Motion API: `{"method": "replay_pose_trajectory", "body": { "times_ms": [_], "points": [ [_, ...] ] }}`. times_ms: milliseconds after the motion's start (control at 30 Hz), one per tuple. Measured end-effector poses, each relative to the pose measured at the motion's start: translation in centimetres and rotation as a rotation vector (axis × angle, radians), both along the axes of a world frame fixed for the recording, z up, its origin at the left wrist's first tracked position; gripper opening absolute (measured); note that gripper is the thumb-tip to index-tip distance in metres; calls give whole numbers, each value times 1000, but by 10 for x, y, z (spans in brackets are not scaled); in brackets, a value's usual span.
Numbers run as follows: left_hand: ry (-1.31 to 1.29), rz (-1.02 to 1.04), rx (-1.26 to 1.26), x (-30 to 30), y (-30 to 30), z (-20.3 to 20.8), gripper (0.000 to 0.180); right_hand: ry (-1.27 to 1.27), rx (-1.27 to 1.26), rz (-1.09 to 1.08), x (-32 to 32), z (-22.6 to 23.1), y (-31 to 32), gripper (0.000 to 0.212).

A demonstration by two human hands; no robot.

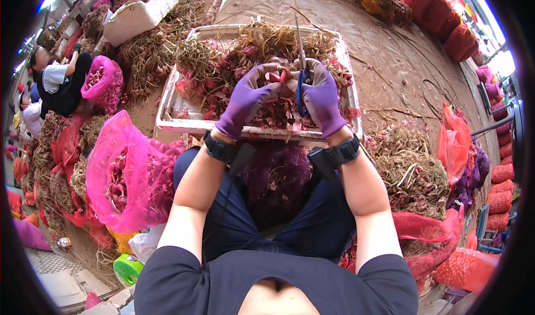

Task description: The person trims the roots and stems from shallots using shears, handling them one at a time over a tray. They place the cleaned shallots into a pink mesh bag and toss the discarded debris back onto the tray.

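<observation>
Both my hands wear purple gloves with greyish palms and meet over a white foam tray [212, 125] in front of me. My left hand [248, 101] is closed around a small red shallot [278, 77] at its fingertips. Close beside it, my right hand [324, 97] grips a pair of scissors [301, 95] by the blue handles, the long blades pointing away from me. Dried stalks, roots, loose skins and more shallots [245, 50] fill the tray. The gloved fingers partly hide the held shallot and where the blades meet.
On the left stands a pink mesh bag [120, 175] of shallots. Below the tray, a purple mesh bag [276, 175] sits between my knees. A heap of dried stalks [409, 170] lies at right. Red filled sacks [423, 5] line the far right. Another person [58, 78] sits far left.
</observation>
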State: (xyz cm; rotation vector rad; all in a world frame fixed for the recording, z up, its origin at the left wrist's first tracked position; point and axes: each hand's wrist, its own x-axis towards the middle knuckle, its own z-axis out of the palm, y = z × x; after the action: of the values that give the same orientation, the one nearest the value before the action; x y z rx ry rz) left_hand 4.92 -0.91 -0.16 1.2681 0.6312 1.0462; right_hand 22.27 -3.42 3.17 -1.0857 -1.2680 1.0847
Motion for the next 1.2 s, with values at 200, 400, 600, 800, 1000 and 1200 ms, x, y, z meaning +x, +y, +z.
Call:
{"method": "replay_pose_trajectory", "body": {
  "times_ms": [200,400,600,800,1000,1200],
  "points": [
    [14,68,32,5,-6,6,28,-68,27,30,-5,-6,-2,34],
    [-455,37,-442,5,-5,-5,23,360,-89,154,-12,-2,-2,48],
    [-281,242,-311,10,-15,9,32,-196,323,-15,-25,-5,-13,55],
    [-159,296,-274,20,-24,14,34,-359,412,-164,-24,-16,-3,42],
    [125,289,-286,8,-20,26,32,232,33,70,-23,8,-14,38],
    [-286,173,-554,-15,-2,12,25,-133,327,4,-9,-8,1,38]
  ]
}}
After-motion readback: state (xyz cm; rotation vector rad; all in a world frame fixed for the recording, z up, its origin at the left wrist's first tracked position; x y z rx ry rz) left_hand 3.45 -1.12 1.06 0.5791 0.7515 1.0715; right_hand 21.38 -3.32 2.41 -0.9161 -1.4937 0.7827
